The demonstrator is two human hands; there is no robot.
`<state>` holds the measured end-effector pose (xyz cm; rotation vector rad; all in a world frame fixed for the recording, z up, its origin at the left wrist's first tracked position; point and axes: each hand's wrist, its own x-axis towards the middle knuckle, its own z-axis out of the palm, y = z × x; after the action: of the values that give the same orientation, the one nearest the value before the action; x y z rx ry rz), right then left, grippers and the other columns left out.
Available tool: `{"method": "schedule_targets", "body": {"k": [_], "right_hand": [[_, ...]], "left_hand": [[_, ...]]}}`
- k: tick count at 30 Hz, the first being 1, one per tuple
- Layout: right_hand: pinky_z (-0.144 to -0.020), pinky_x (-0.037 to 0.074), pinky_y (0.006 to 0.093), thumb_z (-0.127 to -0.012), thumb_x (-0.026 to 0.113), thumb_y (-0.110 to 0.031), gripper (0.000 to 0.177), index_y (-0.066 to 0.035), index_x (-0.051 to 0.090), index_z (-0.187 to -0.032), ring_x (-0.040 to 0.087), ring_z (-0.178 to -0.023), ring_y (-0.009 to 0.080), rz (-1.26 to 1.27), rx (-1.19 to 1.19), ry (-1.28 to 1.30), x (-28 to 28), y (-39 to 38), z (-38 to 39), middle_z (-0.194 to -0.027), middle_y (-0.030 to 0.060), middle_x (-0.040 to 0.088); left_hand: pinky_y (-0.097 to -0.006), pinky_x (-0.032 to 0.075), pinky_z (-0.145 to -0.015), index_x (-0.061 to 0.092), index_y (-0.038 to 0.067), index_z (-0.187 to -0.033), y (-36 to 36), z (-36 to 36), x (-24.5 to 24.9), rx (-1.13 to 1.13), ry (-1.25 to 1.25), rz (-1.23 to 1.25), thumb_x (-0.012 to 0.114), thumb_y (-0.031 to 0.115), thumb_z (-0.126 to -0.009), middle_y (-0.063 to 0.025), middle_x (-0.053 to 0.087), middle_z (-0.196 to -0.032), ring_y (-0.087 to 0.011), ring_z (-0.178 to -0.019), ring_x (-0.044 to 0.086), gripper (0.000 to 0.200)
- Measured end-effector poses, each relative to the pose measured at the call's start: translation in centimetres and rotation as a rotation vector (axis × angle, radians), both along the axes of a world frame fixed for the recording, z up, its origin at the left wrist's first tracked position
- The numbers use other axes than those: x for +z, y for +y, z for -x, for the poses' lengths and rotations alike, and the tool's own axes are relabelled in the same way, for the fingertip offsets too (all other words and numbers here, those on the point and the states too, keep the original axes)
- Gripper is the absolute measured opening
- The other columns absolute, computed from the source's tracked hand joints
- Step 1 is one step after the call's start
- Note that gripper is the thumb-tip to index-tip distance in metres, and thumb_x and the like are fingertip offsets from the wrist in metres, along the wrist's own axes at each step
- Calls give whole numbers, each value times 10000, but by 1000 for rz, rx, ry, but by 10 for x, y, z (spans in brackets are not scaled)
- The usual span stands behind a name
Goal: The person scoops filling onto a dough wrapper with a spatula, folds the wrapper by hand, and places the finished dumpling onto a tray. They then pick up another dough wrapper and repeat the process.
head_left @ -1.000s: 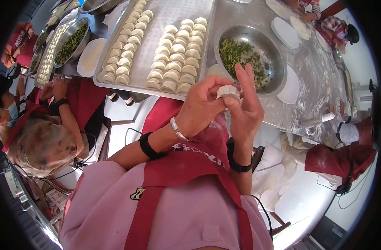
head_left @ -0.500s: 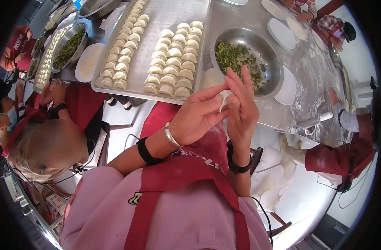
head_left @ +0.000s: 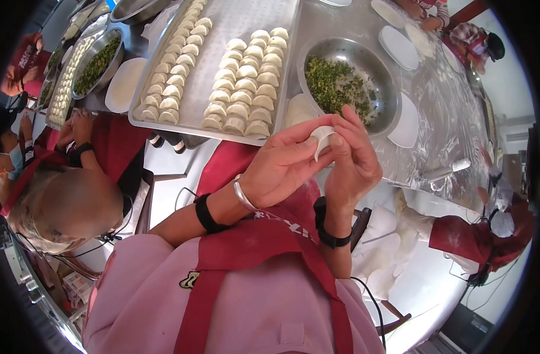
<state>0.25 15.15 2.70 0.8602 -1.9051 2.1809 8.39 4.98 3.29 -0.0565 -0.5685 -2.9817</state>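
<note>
Between my two hands is a pale folded dumpling (head_left: 323,140), its curved edge pinched by my fingers. My left hand (head_left: 284,154) grips it from the left, thumb along the near side. On the right, my right hand (head_left: 353,159) presses its thumb and fingers on the other end. Both hands are raised in front of my apron, near the table edge. Just beyond them stands a steel bowl (head_left: 391,109) with chopped green and yellow filling (head_left: 335,82). To the left lies a metal tray (head_left: 222,17) with rows of finished dumplings (head_left: 245,85).
White wrappers or plates (head_left: 398,47) lie at the right, and a rolling pin (head_left: 446,171) rests on the plastic-covered table. Left of the tray are a white dish (head_left: 126,85) and another filling bowl (head_left: 98,68). Co-workers (head_left: 75,203) stand on both sides.
My right hand has turned and shifted slightly right, its fingers more bent around the dumpling. My left hand keeps its pinch. At far right, a co-worker's arm has moved.
</note>
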Motion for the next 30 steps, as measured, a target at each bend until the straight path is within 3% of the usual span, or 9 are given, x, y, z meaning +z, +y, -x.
{"method": "schedule_targets", "body": {"k": [5, 8, 11, 14, 17, 22, 26, 30], "right_hand": [[-1061, 399, 507, -826, 693, 21, 95, 20, 711, -919, 603, -1177, 341, -34, 29, 109, -6, 4, 5, -993, 135, 733], [-1048, 412, 485, -833, 696, 2, 127, 17, 717, -956, 567, -1228, 351, -113, 104, 122, -4, 11, 8, -1048, 145, 724], [-1041, 413, 465, -817, 709, 9, 185, 10, 721, -1002, 511, -1296, 353, -36, 139, -216, 17, 7, -1, -1111, 156, 707], [-1040, 406, 450, -795, 735, 3, 223, 6, 726, -1018, 467, -1340, 347, 5, 214, -205, 17, 9, -2, -1152, 158, 694], [-1058, 392, 452, -780, 750, 3, 216, -1, 732, -995, 475, -1333, 342, -54, 343, 28, -1, 17, 12, -1134, 155, 701], [-1074, 387, 468, -771, 750, 5, 216, -12, 737, -985, 474, -1332, 357, -178, 349, 167, -7, 23, 17, -1106, 155, 710], [-1074, 388, 480, -764, 755, -7, 203, -6, 733, -965, 484, -1323, 364, -127, 422, -48, 11, 19, 7, -1087, 146, 719], [-1072, 390, 476, -760, 765, -48, 190, -16, 734, -945, 492, -1316, 352, -182, 491, 73, 15, 20, 7, -1080, 141, 723]], "left_hand": [[-395, 313, -1176, 326, -37, -1467, 1, -2, 0, -6, -28, 16, 460, 70, -1009, -131, 451, -1417, -203, -1337, 437, 489], [-394, 318, -1176, 334, -40, -1462, -2, -4, 0, -5, -29, 44, 459, 72, -1010, -131, 454, -1414, -198, -1330, 447, 481], [-392, 333, -1170, 339, -41, -1459, -7, -7, 3, -34, -80, 29, 457, 96, -1017, -129, 466, -1399, -192, -1299, 475, 478], [-399, 353, -1160, 348, -53, -1448, -13, -9, -2, -102, -57, -11, 446, 124, -1026, -120, 487, -1368, -189, -1263, 502, 467], [-421, 377, -1144, 399, -64, -1401, -13, -14, -1, -100, -89, -26, 437, 157, -1036, -111, 508, -1325, -187, -1242, 513, 428], [-446, 397, -1128, 479, -44, -1315, -15, -17, -3, -115, -160, -30, 435, 196, -1046, -100, 501, -1327, -200, -1238, 515, 364], [-446, 408, -1118, 495, -33, -1302, -20, -20, -4, -133, -196, -71, 425, 213, -1052, -96, 486, -1347, -209, -1223, 525, 358], [-444, 429, -1094, 508, -23, -1288, -23, -23, -4, -181, -167, -47, 418, 244, -1055, -102, 517, -1308, -219, -1197, 545, 365]]}}
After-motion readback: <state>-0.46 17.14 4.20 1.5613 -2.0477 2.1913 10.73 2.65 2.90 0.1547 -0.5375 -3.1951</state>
